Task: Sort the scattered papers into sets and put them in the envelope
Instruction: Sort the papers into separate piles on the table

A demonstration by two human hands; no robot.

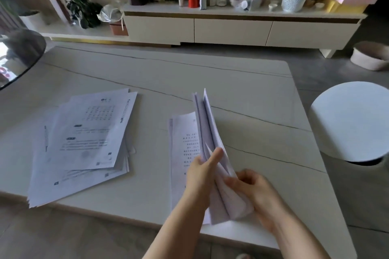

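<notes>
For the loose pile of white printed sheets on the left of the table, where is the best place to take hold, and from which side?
Probably the near-left corner of the loose pile of white printed sheets: it juts past the pale stone table's front edge, so fingers could slip under from the person's side, thumb on top. Elsewhere the sheets lie flat and fanned, which leaves little to grip.

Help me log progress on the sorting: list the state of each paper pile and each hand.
Loose white printed sheets: fanned untidily, flat on table.
Flat printed sheets: lying under the held bundle.
Held white paper bundle: raised on edge.
Left hand: gripping bundle.
Right hand: pinching bundle's lower edge.
</notes>
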